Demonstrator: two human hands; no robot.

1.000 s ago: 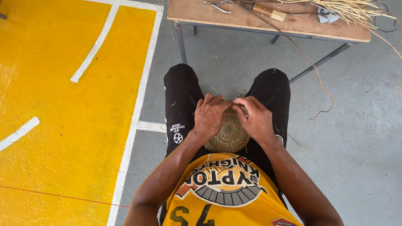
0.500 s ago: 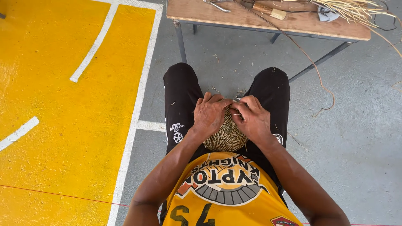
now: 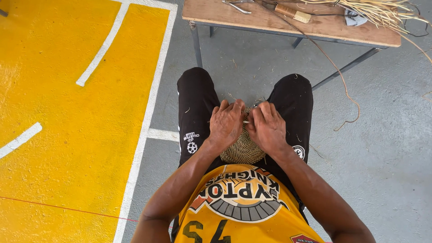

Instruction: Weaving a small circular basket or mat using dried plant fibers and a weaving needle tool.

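Note:
A small round woven straw piece [image 3: 241,149] rests in my lap between my knees in black shorts. My left hand [image 3: 226,122] grips its left upper edge, fingers curled over the rim. My right hand [image 3: 267,127] clasps the right upper edge, and a thin pale strand shows between the two thumbs. Both hands cover the far half of the weave, so only its near, coiled part shows above my yellow shirt.
A wooden table [image 3: 252,20] on metal legs stands just ahead, carrying a bundle of loose straw [image 3: 382,11], a wrapped stick [image 3: 292,12] and metal pliers [image 3: 236,5]. One long straw strand [image 3: 344,85] trails off it onto the grey floor. Yellow painted floor with white lines lies left.
Both hands have shifted slightly on the woven piece, drawing closer together over its top edge. The piece stays in my lap.

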